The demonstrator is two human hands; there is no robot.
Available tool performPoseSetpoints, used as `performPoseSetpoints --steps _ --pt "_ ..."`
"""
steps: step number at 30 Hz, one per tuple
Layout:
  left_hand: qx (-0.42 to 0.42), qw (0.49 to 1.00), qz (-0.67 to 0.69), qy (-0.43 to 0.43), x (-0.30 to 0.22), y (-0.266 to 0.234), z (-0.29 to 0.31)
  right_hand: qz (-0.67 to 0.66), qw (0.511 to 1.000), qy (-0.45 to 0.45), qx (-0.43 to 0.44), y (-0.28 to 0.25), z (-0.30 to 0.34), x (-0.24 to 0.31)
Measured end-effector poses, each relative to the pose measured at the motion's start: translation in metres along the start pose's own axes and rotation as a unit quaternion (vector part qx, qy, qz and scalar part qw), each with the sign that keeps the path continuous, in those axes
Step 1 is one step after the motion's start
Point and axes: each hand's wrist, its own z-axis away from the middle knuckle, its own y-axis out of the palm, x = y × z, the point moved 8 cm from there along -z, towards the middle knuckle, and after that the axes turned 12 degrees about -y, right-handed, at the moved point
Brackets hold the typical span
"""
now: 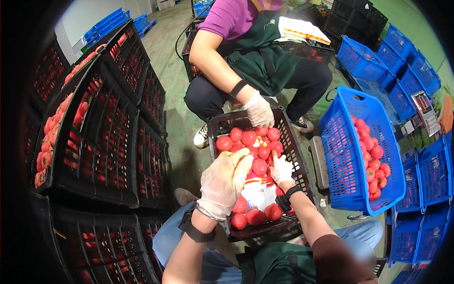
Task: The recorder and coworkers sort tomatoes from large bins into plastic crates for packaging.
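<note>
Red tomatoes (pixel 249 138), black crate (pixel 294 150), blue basket (pixel 341 156)

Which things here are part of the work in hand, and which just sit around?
In use: left hand, right hand, tomatoes, black crate, co-worker's gloved hand.
Idle: blue basket of tomatoes, stacked black crates, empty blue baskets.

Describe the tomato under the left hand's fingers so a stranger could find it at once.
Start at the black crate on the floor between the two people. The left hand reaches into its middle. Its fingers touch one tomato, the one lying on the white paper, apart from the heap at the far end.
</note>
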Motion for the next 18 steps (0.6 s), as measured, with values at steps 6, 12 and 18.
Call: performPoseSetpoints --steps 6,12,18 --pt "0.033 0.999 0.019 0.007 -0.014 0.018 -0.012 -0.726 0.671 0.144 -0.048 0.029 0.012 -0.045" --pt "0.042 0.998 0.051 -0.006 0.005 0.016 -0.001 -0.957 0.263 0.098 0.073 -0.126 0.074 0.074" --pt "0.08 0.995 0.059 0.007 0.006 0.045 -0.006 -0.988 0.149 0.022 0.036 -0.176 0.118 0.049"
